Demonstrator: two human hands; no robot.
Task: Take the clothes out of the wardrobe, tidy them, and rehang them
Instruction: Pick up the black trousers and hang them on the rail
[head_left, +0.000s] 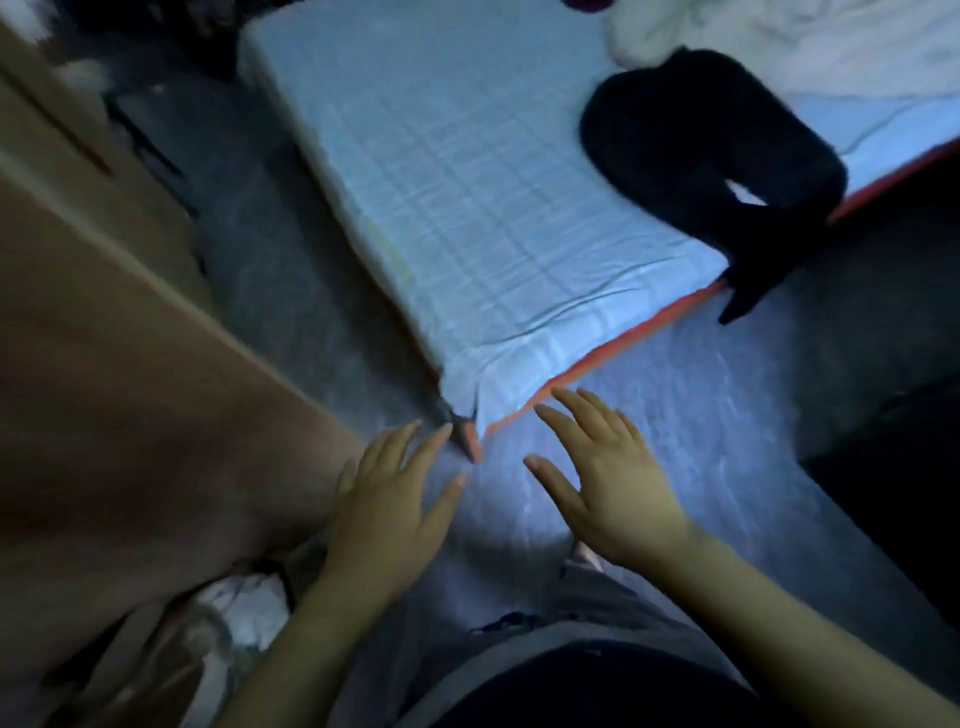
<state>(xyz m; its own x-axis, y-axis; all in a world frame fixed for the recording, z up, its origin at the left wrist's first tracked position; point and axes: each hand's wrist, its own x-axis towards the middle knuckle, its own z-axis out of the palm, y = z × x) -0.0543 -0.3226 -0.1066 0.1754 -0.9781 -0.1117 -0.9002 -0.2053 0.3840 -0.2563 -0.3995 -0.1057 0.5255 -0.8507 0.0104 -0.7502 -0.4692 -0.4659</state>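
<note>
Both hands out front, empty: left hand (387, 512) and right hand (605, 480) flat, fingers spread, palms down, apart from each other, hovering over the grey speckled floor (675, 405) just short of the bed's corner. Bed (457, 197) runs away diagonally, covered in a pale blue checked sheet, creased near the corner, orange-red trim along its edge. On it, far right, a black garment (711, 156) lies in a soft curled heap, one end drooping over the edge. Rumpled white bedding (810, 41) sits behind it. Smooth brown wardrobe panel (104, 364) fills the left, blurred.
</note>
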